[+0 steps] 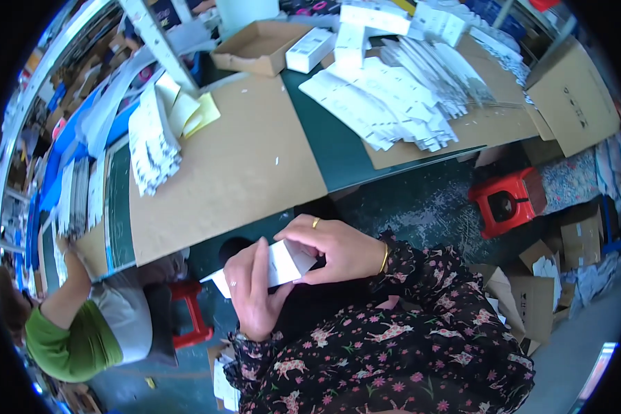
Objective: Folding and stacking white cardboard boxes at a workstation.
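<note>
Between my two hands, just off the table's near edge, is a small white cardboard box, partly folded up. My left hand grips its left side, fingers over the top face and thumb below. My right hand closes round its right end, where the flaps bend; fingertips and thumb press there. Part of the box is hidden behind my fingers. On the table, a stack of flat white cartons lies at the left, beside some yellow paper. A bigger pile of flat white cartons spreads at the back right.
Brown cardboard sheets cover the green table. An open brown tray box and a white finished box stand at the back. A person in green works at the left. A red stool and a large carton are at the right.
</note>
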A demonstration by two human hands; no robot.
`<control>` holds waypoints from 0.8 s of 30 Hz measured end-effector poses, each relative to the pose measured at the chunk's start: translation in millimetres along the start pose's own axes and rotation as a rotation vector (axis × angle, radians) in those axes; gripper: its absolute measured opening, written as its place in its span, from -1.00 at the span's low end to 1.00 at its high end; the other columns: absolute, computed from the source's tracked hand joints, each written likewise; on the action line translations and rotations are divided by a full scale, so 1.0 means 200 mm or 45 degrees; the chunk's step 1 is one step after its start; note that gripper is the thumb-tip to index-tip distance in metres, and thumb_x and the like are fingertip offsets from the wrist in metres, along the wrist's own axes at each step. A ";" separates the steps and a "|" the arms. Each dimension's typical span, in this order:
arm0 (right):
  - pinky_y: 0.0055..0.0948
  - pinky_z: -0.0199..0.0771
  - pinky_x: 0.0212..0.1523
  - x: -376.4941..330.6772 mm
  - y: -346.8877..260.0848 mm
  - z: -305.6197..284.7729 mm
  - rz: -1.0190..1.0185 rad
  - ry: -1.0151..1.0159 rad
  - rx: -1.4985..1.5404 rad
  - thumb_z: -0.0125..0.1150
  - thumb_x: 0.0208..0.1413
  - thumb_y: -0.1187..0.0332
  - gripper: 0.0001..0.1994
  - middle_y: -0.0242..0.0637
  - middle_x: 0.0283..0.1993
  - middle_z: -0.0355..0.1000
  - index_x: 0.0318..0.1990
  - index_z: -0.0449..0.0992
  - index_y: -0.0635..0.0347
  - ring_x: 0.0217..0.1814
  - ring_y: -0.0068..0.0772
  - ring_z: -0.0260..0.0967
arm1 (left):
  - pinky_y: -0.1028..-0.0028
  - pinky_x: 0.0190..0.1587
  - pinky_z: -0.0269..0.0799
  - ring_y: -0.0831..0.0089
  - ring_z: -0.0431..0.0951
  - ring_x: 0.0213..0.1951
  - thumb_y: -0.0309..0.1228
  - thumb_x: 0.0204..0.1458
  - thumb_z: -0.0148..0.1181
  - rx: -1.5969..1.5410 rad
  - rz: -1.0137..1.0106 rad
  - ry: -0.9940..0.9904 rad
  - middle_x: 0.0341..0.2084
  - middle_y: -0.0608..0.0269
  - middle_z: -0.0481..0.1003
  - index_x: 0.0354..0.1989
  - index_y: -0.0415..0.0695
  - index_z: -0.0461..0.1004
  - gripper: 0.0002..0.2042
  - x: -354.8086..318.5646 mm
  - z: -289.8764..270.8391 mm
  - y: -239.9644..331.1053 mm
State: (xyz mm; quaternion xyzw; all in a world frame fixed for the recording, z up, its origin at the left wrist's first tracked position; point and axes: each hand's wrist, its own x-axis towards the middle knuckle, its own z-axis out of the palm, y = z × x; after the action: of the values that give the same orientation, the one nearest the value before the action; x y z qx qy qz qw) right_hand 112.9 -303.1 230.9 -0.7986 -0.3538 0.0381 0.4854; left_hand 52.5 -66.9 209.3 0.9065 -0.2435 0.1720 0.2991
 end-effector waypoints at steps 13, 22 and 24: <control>-0.43 0.54 -0.04 -0.03 0.22 -0.60 0.166 1.270 1.123 0.31 0.36 0.38 -0.54 -0.28 0.09 0.51 0.34 0.36 0.22 0.01 -0.52 0.51 | 0.05 0.34 0.27 -0.04 0.46 0.23 -0.55 0.01 0.46 0.108 -0.186 0.356 0.20 -0.03 0.48 0.19 -0.24 0.53 -0.50 0.00 0.12 -0.06; -0.36 0.55 0.07 -0.25 0.40 -0.70 0.060 1.583 1.217 0.33 0.33 0.45 -0.55 -0.30 0.14 0.51 0.32 0.36 0.18 0.12 -0.45 0.47 | 0.15 0.35 0.24 0.04 0.45 0.23 -0.56 0.06 0.42 0.080 -0.145 0.200 0.15 0.05 0.52 0.16 -0.19 0.56 -0.57 0.04 0.21 -0.03; -0.31 0.55 0.15 -0.31 0.36 -0.64 0.070 1.736 0.245 0.39 0.23 0.55 -0.47 -0.23 0.23 0.45 0.31 0.35 0.18 0.19 -0.34 0.47 | 0.14 0.36 0.24 0.03 0.45 0.23 -0.56 0.06 0.42 0.090 -0.133 0.189 0.16 0.06 0.52 0.15 -0.19 0.56 -0.57 0.05 0.22 -0.02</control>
State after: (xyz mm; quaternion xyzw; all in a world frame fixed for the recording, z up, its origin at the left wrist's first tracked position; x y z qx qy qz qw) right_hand 156.7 -455.9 223.1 -0.6062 0.0561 -0.4293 0.6671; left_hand 70.5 -94.8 177.8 0.9126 -0.1669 0.2316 0.2926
